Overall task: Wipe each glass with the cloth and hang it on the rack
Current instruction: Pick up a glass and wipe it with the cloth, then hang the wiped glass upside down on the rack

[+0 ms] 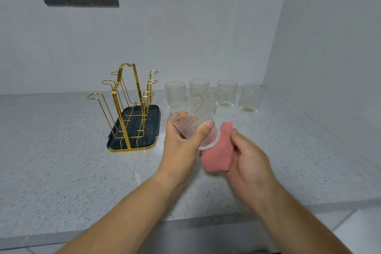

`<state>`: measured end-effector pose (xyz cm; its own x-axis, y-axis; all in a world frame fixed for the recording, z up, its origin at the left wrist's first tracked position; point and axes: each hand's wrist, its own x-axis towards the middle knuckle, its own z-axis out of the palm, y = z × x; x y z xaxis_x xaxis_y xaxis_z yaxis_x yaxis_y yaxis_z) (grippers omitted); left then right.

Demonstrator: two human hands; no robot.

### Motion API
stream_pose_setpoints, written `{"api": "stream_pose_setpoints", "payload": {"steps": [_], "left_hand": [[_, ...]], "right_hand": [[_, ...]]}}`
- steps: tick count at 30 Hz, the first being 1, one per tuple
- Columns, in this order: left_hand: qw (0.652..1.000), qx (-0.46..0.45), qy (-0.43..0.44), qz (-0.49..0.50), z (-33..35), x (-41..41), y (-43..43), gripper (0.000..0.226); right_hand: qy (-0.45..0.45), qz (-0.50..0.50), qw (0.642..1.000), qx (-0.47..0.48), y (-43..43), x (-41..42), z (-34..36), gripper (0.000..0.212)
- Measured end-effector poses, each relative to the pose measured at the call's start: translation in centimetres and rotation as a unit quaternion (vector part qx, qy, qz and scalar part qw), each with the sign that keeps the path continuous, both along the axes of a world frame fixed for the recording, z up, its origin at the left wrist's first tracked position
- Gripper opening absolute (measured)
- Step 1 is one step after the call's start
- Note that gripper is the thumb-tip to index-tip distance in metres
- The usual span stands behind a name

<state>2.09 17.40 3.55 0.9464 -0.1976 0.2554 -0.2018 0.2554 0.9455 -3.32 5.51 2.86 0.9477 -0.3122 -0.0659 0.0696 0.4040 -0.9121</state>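
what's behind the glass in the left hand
Another ribbed glass stands on the counter behind the held glass, which the left hand grips. Its rim and right side show; its lower left is covered.

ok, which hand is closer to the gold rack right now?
Left. The left hand, gripping the glass, is just to the right of the rack. The right hand, holding the cloth, is further right, beyond the glass.

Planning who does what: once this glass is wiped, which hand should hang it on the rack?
Left. The left hand holds the glass, and the rack stands on its side; the right hand grips the cloth.
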Motion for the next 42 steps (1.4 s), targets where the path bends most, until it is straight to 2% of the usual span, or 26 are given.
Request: {"api": "stream_pose_setpoints", "payload": {"steps": [2,5,8,10,12,13,14,16,18,20,21,22,23,25,28,32,35,37,38,40,42], "left_hand": [[1.000,0.014,0.014,0.006,-0.1,0.2,0.5,0.058],[0.999,0.032,0.041,0.002,-0.6,0.0,1.0,0.041],[0.997,0.042,0.057,-0.014,-0.8,-0.1,1.3,0.038],[0.996,0.050,0.061,-0.029,-0.6,-0.1,1.3,0.036],[0.996,0.060,0.057,-0.046,-0.2,0.0,1.4,0.041],[0.995,0.065,0.056,-0.054,-0.1,0.1,1.5,0.044],[0.994,0.072,0.053,-0.061,0.0,0.2,1.6,0.048],[0.992,0.086,0.051,-0.071,0.1,0.5,1.9,0.055],[0.992,0.084,0.050,-0.078,0.1,0.8,2.2,0.058],[0.993,0.060,0.047,-0.085,0.5,0.8,2.4,0.060],[0.994,0.048,0.045,-0.087,0.9,0.7,2.5,0.061],[0.994,0.039,0.041,-0.089,1.3,0.6,2.6,0.062],[0.995,0.031,0.037,-0.093,1.9,0.5,2.7,0.061],[0.995,0.023,0.021,-0.094,3.0,0.3,3.1,0.057],[0.996,0.017,-0.008,-0.089,4.8,-0.2,3.7,0.059],[0.996,0.020,-0.027,-0.087,7.0,0.7,5.7,0.065],[0.997,0.011,-0.040,-0.069,9.4,2.9,8.2,0.100],[0.998,0.018,-0.061,-0.029,11.6,4.9,10.5,0.127],[0.996,0.030,-0.078,-0.009,12.9,5.8,11.7,0.133],[0.990,0.074,-0.115,0.018,15.2,7.8,14.2,0.127],[0.980,0.135,-0.140,0.043,17.2,9.9,16.4,0.105]], "right_hand": [[0.031,-0.083,0.984,-0.152,-1.7,-0.1,0.5,0.025],[0.026,-0.100,0.928,-0.357,-4.8,-0.1,1.1,0.021],[0.031,-0.047,0.843,-0.535,-7.8,0.5,0.7,0.028],[0.083,-0.007,0.767,-0.636,-9.5,1.2,-0.5,0.035],[0.162,0.038,0.695,-0.699,-10.0,1.6,-1.3,0.034],[0.184,0.041,0.680,-0.709,-10.1,1.7,-1.6,0.033],[0.189,0.028,0.680,-0.708,-9.9,1.6,-1.5,0.033],[0.138,-0.030,0.709,-0.691,-8.7,1.1,-0.8,0.034],[0.055,-0.065,0.779,-0.621,-6.8,0.5,0.4,0.028],[0.041,-0.016,0.894,-0.445,-4.3,-0.1,1.3,0.023],[0.047,0.033,0.945,-0.323,-3.1,-0.3,1.6,0.029],[0.051,0.087,0.976,-0.194,-2.2,-0.3,1.7,0.038],[0.053,0.139,0.986,-0.072,-1.3,-0.2,1.8,0.047],[0.042,0.209,0.971,0.105,0.1,-0.1,2.3,0.058],[-0.017,0.252,0.945,0.209,1.8,0.4,3.3,0.060],[-0.071,0.238,0.947,0.205,3.7,2.0,5.5,0.059],[-0.101,0.201,0.962,0.151,4.6,4.3,8.3,0.059],[-0.112,0.176,0.975,0.081,5.3,6.3,10.6,0.061],[-0.113,0.157,0.981,0.033,5.5,7.4,11.7,0.058],[-0.117,0.113,0.984,-0.073,6.3,9.8,13.9,0.038],[-0.129,0.091,0.971,-0.180,7.5,12.5,15.9,0.026]]}}
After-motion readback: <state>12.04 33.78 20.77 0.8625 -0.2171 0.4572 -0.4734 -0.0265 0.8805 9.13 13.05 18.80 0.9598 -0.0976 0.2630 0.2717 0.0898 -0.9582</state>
